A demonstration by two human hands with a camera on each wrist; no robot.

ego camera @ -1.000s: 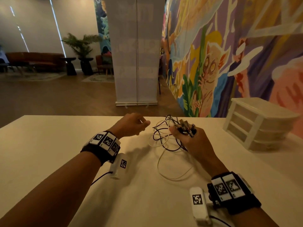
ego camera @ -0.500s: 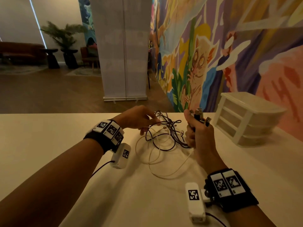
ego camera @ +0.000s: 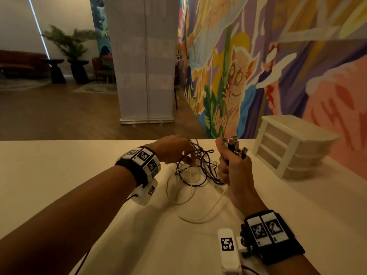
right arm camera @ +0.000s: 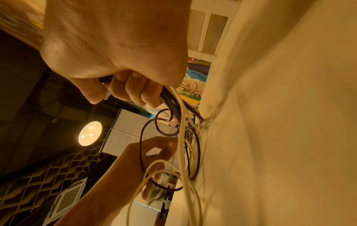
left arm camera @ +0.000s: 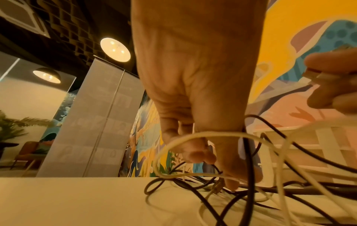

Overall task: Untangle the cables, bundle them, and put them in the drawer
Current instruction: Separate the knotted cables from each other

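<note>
A tangle of black and white cables (ego camera: 191,174) lies on the beige table (ego camera: 59,167) between my hands. My right hand (ego camera: 228,156) grips a bunch of cable ends in its fist, and their plugs (ego camera: 234,145) stick up above the thumb. In the right wrist view the right hand (right arm camera: 123,90) has strands trailing down from it to the table. My left hand (ego camera: 189,158) reaches into the loops. In the left wrist view the left hand (left arm camera: 218,168) has a thin black strand between thumb and curled fingertips. The white drawer unit (ego camera: 294,139) stands shut at the right.
A long white cable loop (ego camera: 198,220) trails toward me on the table. The drawer unit sits against the painted wall (ego camera: 297,66). Beyond the table's far edge stands a grey banner stand (ego camera: 146,76) on wooden floor.
My left hand has moved right, into the cable loops. My right hand has lifted the bunch of plugs and turned them upright.
</note>
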